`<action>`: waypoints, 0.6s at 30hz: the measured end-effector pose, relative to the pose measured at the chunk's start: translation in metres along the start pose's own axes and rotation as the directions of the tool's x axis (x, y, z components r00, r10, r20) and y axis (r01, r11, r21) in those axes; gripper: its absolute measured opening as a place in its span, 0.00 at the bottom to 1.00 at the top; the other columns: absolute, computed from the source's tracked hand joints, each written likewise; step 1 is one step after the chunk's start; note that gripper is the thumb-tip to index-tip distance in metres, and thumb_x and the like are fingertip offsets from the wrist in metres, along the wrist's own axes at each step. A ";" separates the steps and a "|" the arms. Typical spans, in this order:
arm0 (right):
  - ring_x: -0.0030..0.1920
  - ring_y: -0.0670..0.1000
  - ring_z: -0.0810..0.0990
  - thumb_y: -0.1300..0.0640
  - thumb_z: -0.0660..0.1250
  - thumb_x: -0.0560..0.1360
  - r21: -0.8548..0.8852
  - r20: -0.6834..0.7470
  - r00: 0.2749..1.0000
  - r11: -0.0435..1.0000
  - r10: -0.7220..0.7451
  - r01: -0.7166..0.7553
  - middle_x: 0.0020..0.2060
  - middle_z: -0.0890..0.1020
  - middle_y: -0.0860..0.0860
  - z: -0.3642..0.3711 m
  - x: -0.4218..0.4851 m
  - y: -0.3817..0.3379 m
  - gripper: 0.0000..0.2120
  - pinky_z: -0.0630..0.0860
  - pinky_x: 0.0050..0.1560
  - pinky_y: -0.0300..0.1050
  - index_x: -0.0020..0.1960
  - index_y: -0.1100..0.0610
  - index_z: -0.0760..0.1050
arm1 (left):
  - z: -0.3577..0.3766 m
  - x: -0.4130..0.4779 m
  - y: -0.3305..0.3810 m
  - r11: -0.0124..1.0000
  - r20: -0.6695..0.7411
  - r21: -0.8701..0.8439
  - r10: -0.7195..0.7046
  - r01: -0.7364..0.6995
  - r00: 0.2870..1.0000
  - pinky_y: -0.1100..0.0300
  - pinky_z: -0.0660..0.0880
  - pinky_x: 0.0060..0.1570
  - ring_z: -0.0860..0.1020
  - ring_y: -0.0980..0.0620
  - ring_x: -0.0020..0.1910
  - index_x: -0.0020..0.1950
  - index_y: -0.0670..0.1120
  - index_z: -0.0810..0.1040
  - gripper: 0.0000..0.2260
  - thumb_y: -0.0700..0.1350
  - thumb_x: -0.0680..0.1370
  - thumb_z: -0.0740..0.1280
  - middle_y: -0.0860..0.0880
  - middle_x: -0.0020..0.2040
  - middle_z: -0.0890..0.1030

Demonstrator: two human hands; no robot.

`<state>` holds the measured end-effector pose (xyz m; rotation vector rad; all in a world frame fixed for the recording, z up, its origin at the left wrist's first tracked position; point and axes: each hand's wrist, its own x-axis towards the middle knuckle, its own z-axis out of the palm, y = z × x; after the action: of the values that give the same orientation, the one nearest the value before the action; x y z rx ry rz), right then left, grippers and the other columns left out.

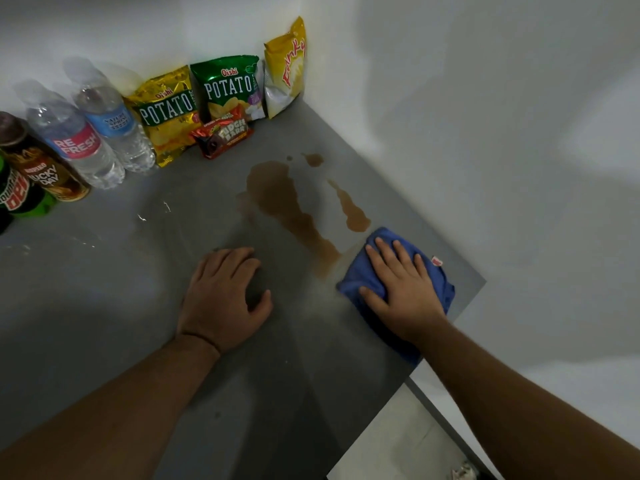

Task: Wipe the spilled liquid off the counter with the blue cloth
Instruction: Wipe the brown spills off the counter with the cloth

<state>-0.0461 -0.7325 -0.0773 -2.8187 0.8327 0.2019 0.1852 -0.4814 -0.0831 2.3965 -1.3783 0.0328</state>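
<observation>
My right hand (pixel 401 289) lies flat on the blue cloth (pixel 351 271), fingers straight and slightly spread, thumb out along the cloth's left edge. The hand presses the cloth and does not pinch it. The cloth sits bunched under the palm on the grey counter (pixel 138 306), close to the counter's right edge, and a small red tag shows just right of my fingers.

The spilled liquid (pixel 277 195), brown and thin, runs from just left of my fingertips away toward the far corner. A narrower second streak (pixel 349 209) ends just ahead of my fingertips, touching or nearly touching the cloth's far edge.

My left hand (pixel 221 296) rests on the counter well to the left, fingers loosely bent and holding nothing, and appears to brace me.

Handling, as I judge it: the cloth is soft, light and absorbent, and it will fold and drag rather than slide as one piece. It is best driven by broad palm pressure over its middle, not gripped at a corner. The wet counter will likely be slick, so the cloth may skid.

Snack bags (pixel 221 88) stand beyond the spill.
</observation>
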 end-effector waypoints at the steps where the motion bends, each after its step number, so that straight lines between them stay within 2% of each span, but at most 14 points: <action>1: 0.82 0.50 0.36 0.28 0.42 0.79 0.011 -0.015 0.999 0.999 0.049 -0.049 0.83 0.41 0.43 0.001 0.012 -0.010 0.37 0.40 0.80 0.61 0.83 0.42 0.40 | 0.000 0.000 0.000 1.000 -0.001 0.003 0.000 0.000 1.000 0.44 0.69 0.70 0.76 0.39 0.64 0.61 0.44 0.80 0.21 0.57 0.75 0.67 0.45 0.67 0.78; 4: 0.82 0.54 0.37 0.27 0.39 0.79 0.007 -0.051 0.993 0.995 0.103 -0.103 0.83 0.42 0.46 0.005 0.027 -0.045 0.39 0.37 0.80 0.61 0.84 0.45 0.44 | 0.000 0.001 0.000 1.000 -0.008 0.004 0.010 -0.010 1.000 0.43 0.70 0.69 0.76 0.38 0.64 0.61 0.43 0.80 0.21 0.56 0.74 0.67 0.44 0.66 0.78; 7: 0.82 0.52 0.38 0.28 0.42 0.81 -0.005 -0.045 0.997 0.998 -0.067 0.067 0.83 0.45 0.45 0.011 0.008 -0.056 0.36 0.40 0.80 0.61 0.84 0.44 0.45 | 0.000 0.001 0.000 1.000 -0.012 0.003 0.012 -0.012 1.000 0.43 0.70 0.69 0.76 0.38 0.64 0.61 0.43 0.80 0.21 0.56 0.74 0.67 0.44 0.67 0.78; 9: 0.83 0.50 0.40 0.31 0.46 0.82 -0.008 -0.037 0.981 0.981 -0.193 0.192 0.83 0.47 0.43 0.011 -0.007 -0.041 0.34 0.44 0.81 0.61 0.83 0.43 0.46 | 0.001 0.001 -0.001 1.000 -0.018 0.004 0.011 -0.010 1.000 0.44 0.70 0.69 0.76 0.38 0.63 0.60 0.43 0.80 0.21 0.56 0.74 0.67 0.45 0.67 0.78; 11: 0.83 0.48 0.42 0.34 0.48 0.83 -0.020 -0.014 0.968 0.968 -0.252 0.251 0.83 0.48 0.41 0.006 -0.011 -0.019 0.31 0.45 0.81 0.61 0.83 0.41 0.46 | 0.001 0.001 -0.001 1.000 -0.020 0.004 0.012 -0.012 1.000 0.45 0.69 0.70 0.76 0.38 0.64 0.60 0.44 0.80 0.21 0.56 0.74 0.67 0.45 0.67 0.78; 14: 0.82 0.48 0.40 0.36 0.47 0.83 -0.024 0.005 0.987 0.987 -0.158 0.158 0.83 0.46 0.41 -0.004 0.013 -0.001 0.31 0.46 0.80 0.63 0.83 0.42 0.46 | 0.001 0.001 0.000 1.000 -0.021 0.000 0.009 -0.009 1.000 0.45 0.70 0.70 0.76 0.39 0.64 0.60 0.44 0.80 0.21 0.56 0.74 0.67 0.45 0.67 0.78; 18: 0.82 0.54 0.40 0.33 0.43 0.82 0.000 -0.041 0.998 0.999 0.042 -0.042 0.83 0.44 0.45 -0.005 0.063 -0.033 0.33 0.42 0.80 0.64 0.84 0.45 0.45 | -0.001 0.001 0.002 1.000 -0.014 0.001 0.002 -0.002 1.000 0.45 0.70 0.68 0.76 0.39 0.64 0.60 0.43 0.80 0.22 0.56 0.73 0.67 0.45 0.67 0.78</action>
<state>0.0245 -0.7393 -0.0787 -2.8166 0.9009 0.1512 0.1841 -0.4828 -0.0812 2.3914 -1.3746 0.0510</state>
